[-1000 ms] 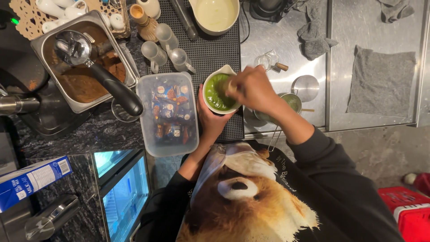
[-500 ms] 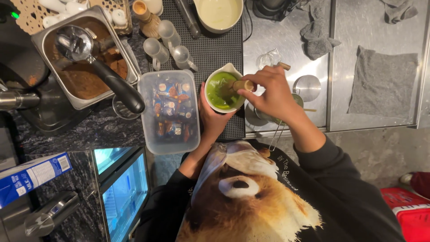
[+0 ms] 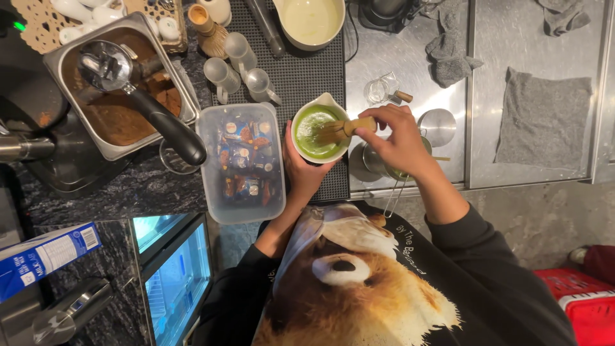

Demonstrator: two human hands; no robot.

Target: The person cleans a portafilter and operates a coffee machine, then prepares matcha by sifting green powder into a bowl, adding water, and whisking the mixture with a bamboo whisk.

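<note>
My left hand (image 3: 302, 172) cups the near side of a white spouted bowl (image 3: 320, 102) filled with frothy green liquid (image 3: 314, 138), on a black ribbed mat (image 3: 301, 70). My right hand (image 3: 396, 140) grips the handle of a bamboo whisk (image 3: 343, 130), whose tines lie in the green liquid. Right under that hand sit a small metal pitcher (image 3: 373, 161) and a round metal lid (image 3: 438, 126).
A clear plastic tub of wrapped packets (image 3: 242, 163) stands left of the bowl. A steel pan of brown grounds with a black-handled portafilter (image 3: 128, 83) is at far left. Clear small cups (image 3: 224, 74), a second whisk (image 3: 206, 32), a cream bowl (image 3: 311, 22) and grey cloths (image 3: 541, 122) lie behind.
My right hand has swung the whisk about inside the bowl, from over the bowl's right rim to slightly farther right. My left hand has kept its hold on the bowl.
</note>
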